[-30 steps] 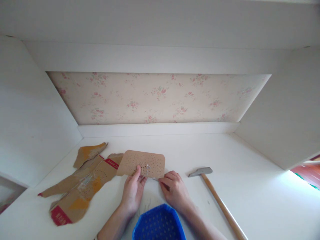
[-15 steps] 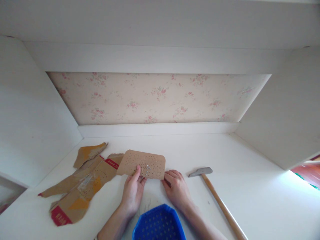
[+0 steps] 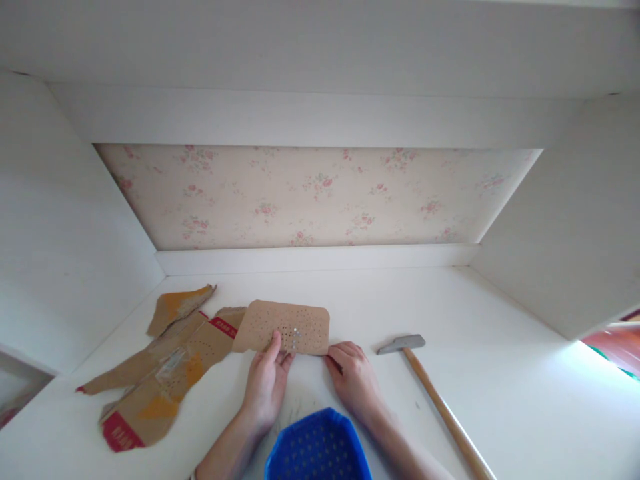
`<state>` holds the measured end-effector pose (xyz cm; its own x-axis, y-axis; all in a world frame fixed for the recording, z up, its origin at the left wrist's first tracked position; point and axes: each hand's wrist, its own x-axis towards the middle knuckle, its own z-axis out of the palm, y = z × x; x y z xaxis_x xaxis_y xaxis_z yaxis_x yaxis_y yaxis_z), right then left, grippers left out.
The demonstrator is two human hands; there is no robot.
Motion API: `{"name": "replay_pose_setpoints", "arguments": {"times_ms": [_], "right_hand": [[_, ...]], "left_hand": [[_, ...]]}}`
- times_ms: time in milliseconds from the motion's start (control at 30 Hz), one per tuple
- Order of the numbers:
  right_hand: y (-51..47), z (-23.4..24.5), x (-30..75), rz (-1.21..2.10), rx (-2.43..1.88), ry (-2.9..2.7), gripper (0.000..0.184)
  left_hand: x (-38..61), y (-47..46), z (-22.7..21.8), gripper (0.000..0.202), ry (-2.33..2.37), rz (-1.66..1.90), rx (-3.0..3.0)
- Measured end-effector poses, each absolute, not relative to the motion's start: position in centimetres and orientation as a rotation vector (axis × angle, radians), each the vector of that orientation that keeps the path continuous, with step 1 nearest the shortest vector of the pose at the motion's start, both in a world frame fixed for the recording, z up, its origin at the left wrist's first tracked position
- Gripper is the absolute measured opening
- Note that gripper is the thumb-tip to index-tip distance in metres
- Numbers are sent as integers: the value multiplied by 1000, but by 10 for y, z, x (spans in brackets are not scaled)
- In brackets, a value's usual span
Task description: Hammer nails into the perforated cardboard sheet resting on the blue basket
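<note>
A brown cardboard piece (image 3: 285, 323) full of small holes lies tilted on the white desk (image 3: 500, 373), with a few small metal nail heads near its middle. My left hand (image 3: 265, 383) pinches its near edge, thumb on top. My right hand (image 3: 353, 380) is at the piece's near right corner, fingers curled and closed; what they hold is hidden. A blue perforated basket (image 3: 317, 447) sits just below both hands.
Torn cardboard scraps with red and yellow print (image 3: 160, 367) lie to the left. A hammer with a wooden handle (image 3: 433, 393) rests on the right, head toward my right hand. Floral wallpaper (image 3: 310, 197) backs the alcove, white walls on both sides.
My right hand has shifted slightly to the right corner of the cardboard, and the thin nail seen by its fingers earlier no longer shows. The left hand has stayed put.
</note>
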<state>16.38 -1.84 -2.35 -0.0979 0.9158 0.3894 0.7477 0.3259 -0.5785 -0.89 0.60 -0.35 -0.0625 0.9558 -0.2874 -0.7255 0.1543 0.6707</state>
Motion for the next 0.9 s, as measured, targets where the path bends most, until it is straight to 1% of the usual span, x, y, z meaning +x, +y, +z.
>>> {"name": "replay_pose_setpoints", "arguments": {"times_ms": [133, 267, 400, 533, 633, 767, 900], "right_hand": [[-18, -25, 164, 316, -1453, -1842, 19], [-21, -20, 163, 314, -1428, -1776, 14], [-25, -13, 162, 317, -1370, -1716, 15], [-26, -12, 161, 334, -1330, -1649, 12], [-25, -15, 161, 361, -1354, -1539, 15], [-23, -20, 162, 464, -1374, -1438, 19], [-23, -20, 162, 538, -1389, -1402, 15]], "left_hand": [[-8, 5, 1, 27, 843, 1434, 344], [-7, 4, 4, 22, 861, 1429, 344], [-5, 3, 1, 19, 895, 1392, 396], [-3, 0, -3, 25, 882, 1325, 443], [-2, -2, -2, 32, 840, 1311, 432], [0, -2, -1, 33, 811, 1314, 409], [0, -2, -2, 34, 770, 1293, 424]]}}
